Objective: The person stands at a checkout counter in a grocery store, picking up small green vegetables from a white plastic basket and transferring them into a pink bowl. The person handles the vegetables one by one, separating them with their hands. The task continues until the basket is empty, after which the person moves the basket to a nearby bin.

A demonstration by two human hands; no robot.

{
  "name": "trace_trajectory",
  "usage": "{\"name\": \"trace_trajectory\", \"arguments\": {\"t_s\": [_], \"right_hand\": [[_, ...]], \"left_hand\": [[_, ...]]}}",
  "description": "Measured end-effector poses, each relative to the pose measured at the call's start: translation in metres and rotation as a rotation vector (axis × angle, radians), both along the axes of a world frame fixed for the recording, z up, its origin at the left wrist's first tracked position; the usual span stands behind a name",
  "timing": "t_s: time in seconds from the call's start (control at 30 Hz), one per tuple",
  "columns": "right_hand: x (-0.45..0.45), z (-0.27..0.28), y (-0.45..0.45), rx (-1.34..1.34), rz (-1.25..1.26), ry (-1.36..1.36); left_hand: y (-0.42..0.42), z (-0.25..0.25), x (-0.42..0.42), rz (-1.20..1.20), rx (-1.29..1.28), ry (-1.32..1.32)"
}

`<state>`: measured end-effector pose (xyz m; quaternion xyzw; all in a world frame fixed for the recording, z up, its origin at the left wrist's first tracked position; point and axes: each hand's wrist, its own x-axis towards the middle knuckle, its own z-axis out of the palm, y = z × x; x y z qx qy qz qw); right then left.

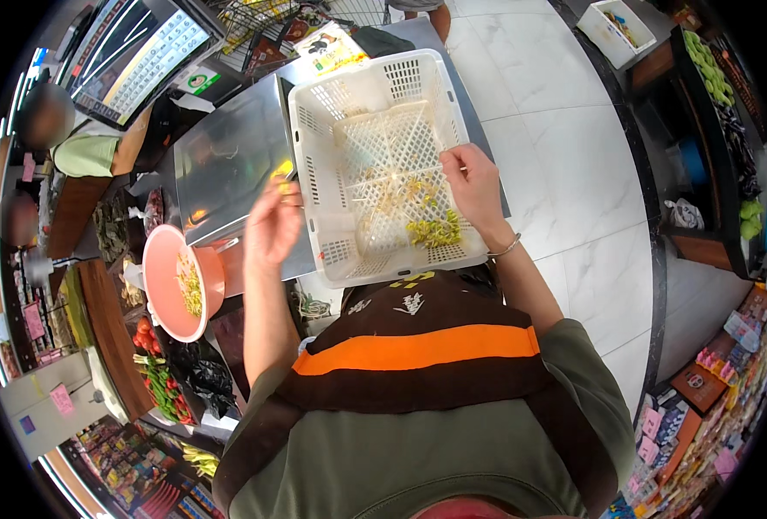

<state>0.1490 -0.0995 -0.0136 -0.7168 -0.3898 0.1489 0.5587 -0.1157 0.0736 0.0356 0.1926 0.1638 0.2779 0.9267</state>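
Observation:
A white plastic basket (306, 162) with lattice walls stands before me, tilted a little in view. Yellow-green sprouts (435, 230) lie in its near right corner, with looser bits strewn across the middle. My right hand (471, 181) is at the basket's right rim, fingers curled; whether it grips the rim or something small I cannot tell. Left of the basket, my left hand (276, 217) is raised with a small yellow thing (283, 170) at its fingertips. To the lower left, a pink plastic tub (160, 279) holds more sprouts (190, 285).
A stainless steel surface (228, 156) lies left of the basket, below a touchscreen monitor (143, 52). A person (88, 152) is at the far left. Tomatoes (145, 337), peppers (166, 389) and a black plastic bag (205, 376) lie near the tub. A metal cart (234, 23) stands beyond.

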Motion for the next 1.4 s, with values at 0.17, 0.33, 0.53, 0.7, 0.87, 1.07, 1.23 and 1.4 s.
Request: {"name": "trace_trajectory", "arguments": {"t_s": [0.17,0.33,0.53,0.7,0.87,1.07,1.23,1.4], "right_hand": [[-0.008,-0.019,0.010,-0.305,0.145,-0.373],[-0.019,-0.035,0.055,-1.001,0.330,-0.441],[-0.013,-0.091,0.070,-1.052,0.217,-0.477],[-0.015,-0.124,0.067,-1.063,0.166,-0.489],[-0.008,-0.122,0.073,-1.102,0.230,-0.485],[0.000,-0.145,0.067,-1.028,0.231,-0.438],[0.003,-0.147,0.068,-1.004,0.154,-0.362],[0.003,-0.129,0.064,-0.981,0.110,-0.301]], "left_hand": [[0.068,-0.005,-0.147,0.535,0.121,0.439],[0.125,-0.052,-0.344,0.899,0.254,0.994],[0.111,-0.044,-0.360,0.731,0.293,1.653],[0.110,-0.070,-0.356,0.836,0.496,1.499],[0.087,-0.041,-0.280,0.806,0.772,1.383],[0.064,-0.021,-0.210,0.696,0.998,1.231],[0.023,0.012,-0.114,0.524,1.171,1.009],[-0.008,0.017,-0.023,0.102,1.237,0.918]]}}
